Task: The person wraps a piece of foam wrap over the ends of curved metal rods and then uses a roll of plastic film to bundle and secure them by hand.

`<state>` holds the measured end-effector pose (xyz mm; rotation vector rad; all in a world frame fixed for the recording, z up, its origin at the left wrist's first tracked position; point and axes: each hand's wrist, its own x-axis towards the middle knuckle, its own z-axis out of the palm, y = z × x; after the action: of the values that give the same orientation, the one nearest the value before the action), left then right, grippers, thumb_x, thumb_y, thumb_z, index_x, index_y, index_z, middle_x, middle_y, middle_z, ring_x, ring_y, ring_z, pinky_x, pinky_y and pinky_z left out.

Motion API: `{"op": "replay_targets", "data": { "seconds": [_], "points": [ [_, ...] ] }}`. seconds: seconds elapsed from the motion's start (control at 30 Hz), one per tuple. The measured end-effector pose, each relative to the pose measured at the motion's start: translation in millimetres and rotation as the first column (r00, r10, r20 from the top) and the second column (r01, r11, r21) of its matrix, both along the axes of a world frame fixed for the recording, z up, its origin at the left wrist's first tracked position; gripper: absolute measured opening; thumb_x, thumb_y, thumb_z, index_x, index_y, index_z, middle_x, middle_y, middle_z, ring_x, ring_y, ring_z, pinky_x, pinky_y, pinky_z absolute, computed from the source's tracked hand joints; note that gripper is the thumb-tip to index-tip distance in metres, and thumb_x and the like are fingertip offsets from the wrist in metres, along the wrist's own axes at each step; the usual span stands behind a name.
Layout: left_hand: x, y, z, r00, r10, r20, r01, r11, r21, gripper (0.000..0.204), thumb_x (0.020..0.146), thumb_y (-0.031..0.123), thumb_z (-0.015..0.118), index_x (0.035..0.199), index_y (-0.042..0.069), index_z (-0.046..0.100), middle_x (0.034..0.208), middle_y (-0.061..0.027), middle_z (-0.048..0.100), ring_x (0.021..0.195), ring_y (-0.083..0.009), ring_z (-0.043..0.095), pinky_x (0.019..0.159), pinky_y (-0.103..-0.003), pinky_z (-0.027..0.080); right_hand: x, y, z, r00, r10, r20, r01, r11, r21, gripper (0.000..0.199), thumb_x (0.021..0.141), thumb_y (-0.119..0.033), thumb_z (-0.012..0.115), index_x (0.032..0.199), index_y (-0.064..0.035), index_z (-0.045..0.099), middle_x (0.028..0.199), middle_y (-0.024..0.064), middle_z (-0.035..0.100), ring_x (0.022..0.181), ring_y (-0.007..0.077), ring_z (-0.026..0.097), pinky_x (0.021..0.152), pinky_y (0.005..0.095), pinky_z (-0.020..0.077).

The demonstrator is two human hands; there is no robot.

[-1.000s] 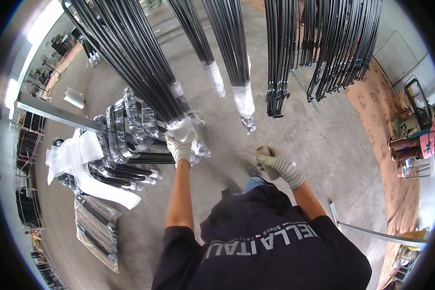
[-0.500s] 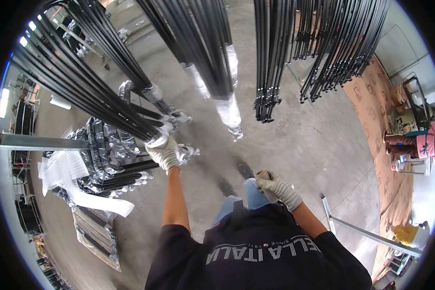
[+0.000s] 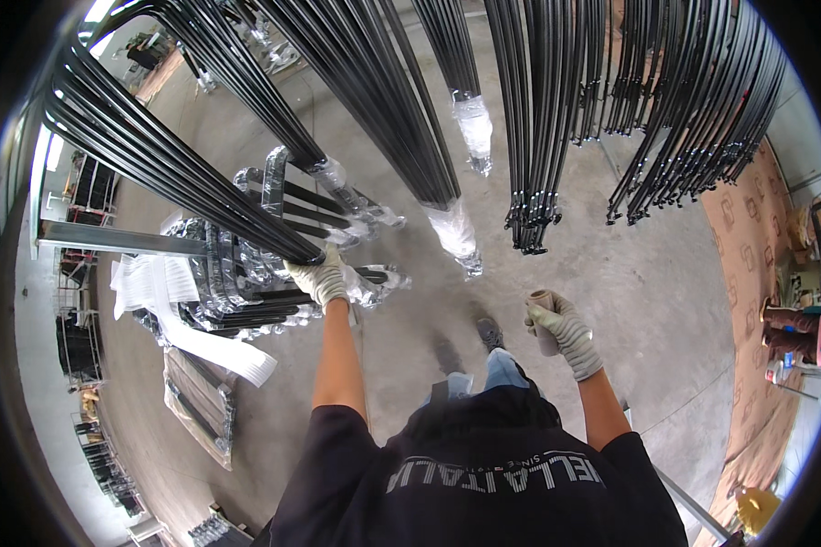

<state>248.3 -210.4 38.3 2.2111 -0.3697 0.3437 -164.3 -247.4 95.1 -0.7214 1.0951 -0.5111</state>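
Note:
My left hand [image 3: 317,279], in a striped work glove, is closed round the lower end of a hanging bundle of long black tubes [image 3: 205,187]. The tubes slant down from the upper left, and my palm and fingers hide their tips. Off to the right, my right hand [image 3: 570,337], gloved too, grips a small roll of stretch film [image 3: 543,298] with a brown core end, held above the floor apart from the tubes. Just past my left hand hang other tube bundles with their ends wrapped in clear film [image 3: 453,232].
At the left, film-wrapped black frames [image 3: 217,273] stand beside a metal bar [image 3: 123,239], with white foam sheet [image 3: 214,351] draped there. A wrapped flat pack [image 3: 196,406] lies on the floor. Unwrapped tubes [image 3: 531,214] hang ahead right; brown sheeting [image 3: 748,264] lies beyond.
My right hand has lifted the roll away from my leg, up and to the right. My left hand stays at the bundle's end, now covering its wrapped tip. The view has shifted.

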Motion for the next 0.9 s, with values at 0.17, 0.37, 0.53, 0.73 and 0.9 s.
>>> {"op": "replay_targets", "data": {
  "seconds": [0.17,0.37,0.53,0.73,0.9],
  "points": [
    [7,-1,-11,0.996,-0.022,-0.088,0.023,1.0,0.019,0.077,0.052,0.019,0.071,0.116,0.001,0.03,0.098,-0.0137,0.052,0.086,-0.0266,0.054,0.079,-0.033,0.043,-10,-2,-19,0.998,0.06,-0.035,-0.058,0.997,0.052,0.029,0.069,-0.015,0.066,0.093,-0.0039,0.054,0.072,0.0029,0.055,0.059,0.0105,0.052,0.052,0.0243,0.0443],
    [30,16,-23,0.995,-0.095,-0.007,0.093,0.988,-0.121,0.08,0.048,0.021,0.073,0.114,0.0,0.033,0.099,-0.0151,0.052,0.086,-0.0272,0.053,0.08,-0.035,0.041,1,0,-26,0.99,0.126,-0.057,-0.12,0.986,0.112,0.027,0.069,-0.015,0.066,0.092,-0.0052,0.054,0.07,0.0018,0.055,0.056,0.0097,0.051,0.049,0.0236,0.0431],
    [-37,12,27,0.985,-0.056,-0.165,0.053,0.998,-0.023,0.098,0.052,0.039,0.075,0.128,0.007,0.022,0.125,-0.0116,0.034,0.116,-0.0283,0.03,0.099,-0.039,0.018,1,-9,-13,0.993,0.006,0.12,-0.025,0.987,0.16,0.026,0.071,-0.017,0.066,0.091,-0.0063,0.053,0.068,0.0021,0.054,0.054,0.0108,0.051,0.046,0.0246,0.0427],
    [-153,20,10,0.737,-0.548,-0.396,0.478,0.836,-0.269,0.073,0.068,0.012,0.066,0.127,0.004,0.023,0.124,-0.0142,0.035,0.112,-0.0256,0.036,0.095,-0.034,0.027,14,-19,-30,0.966,-0.146,0.214,0.109,0.978,0.177,0.032,0.075,-0.025,0.062,0.096,-0.0035,0.053,0.074,0.0089,0.059,0.061,0.0166,0.058,0.054,0.0276,0.0491],
    [-180,-78,-15,0.474,-0.785,-0.398,0.545,0.617,-0.567,0.089,0.062,0.006,0.067,0.13,0.005,0.009,0.119,-0.0124,0.04,0.107,-0.0198,0.041,0.09,-0.027,0.033,35,-26,7,0.946,-0.143,0.289,0.1,0.982,0.157,0.034,0.074,-0.025,0.064,0.098,-0.0053,0.051,0.074,0.0065,0.057,0.061,0.0139,0.057,0.053,0.0256,0.047]
  ]
}}
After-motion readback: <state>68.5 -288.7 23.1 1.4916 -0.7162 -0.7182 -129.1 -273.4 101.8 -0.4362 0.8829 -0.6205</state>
